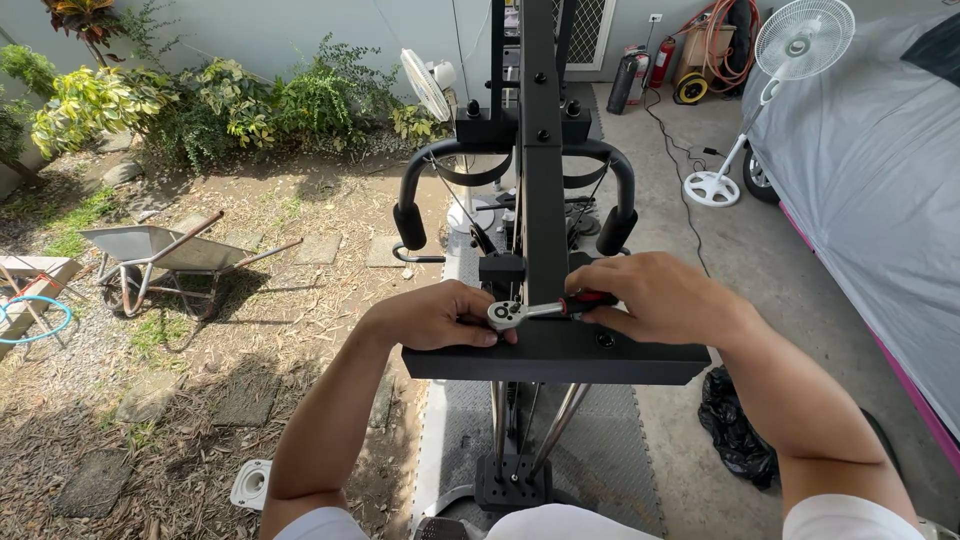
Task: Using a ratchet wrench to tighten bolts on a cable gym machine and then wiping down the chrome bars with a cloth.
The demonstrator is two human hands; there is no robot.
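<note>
Two hands meet in the middle of the frame, on top of a big black metal frame (545, 150) that runs from the top centre down to a flat black bar (560, 362). The frame is the biggest thing here, so a wobble in it would be the biggest trouble: a hard pull could make it rock on the grey mat (600, 460) below.

The right hand (665, 298) is wrapped tight around the red and black handle of a ratchet wrench (540, 312). The left hand (432, 316) lies curled beside the wrench's round silver head, its fingertips pressing on it. If the head slips off the bolt, the knuckles could bang the bar, or a finger could get pinched.

The wheelbarrow (160, 250) at the left of the frame looks empty from here. A black bag (735, 425) sits on the concrete at the lower right; I cannot tell what is in it. A small white round thing (251, 483) lies at the lower left.
</note>
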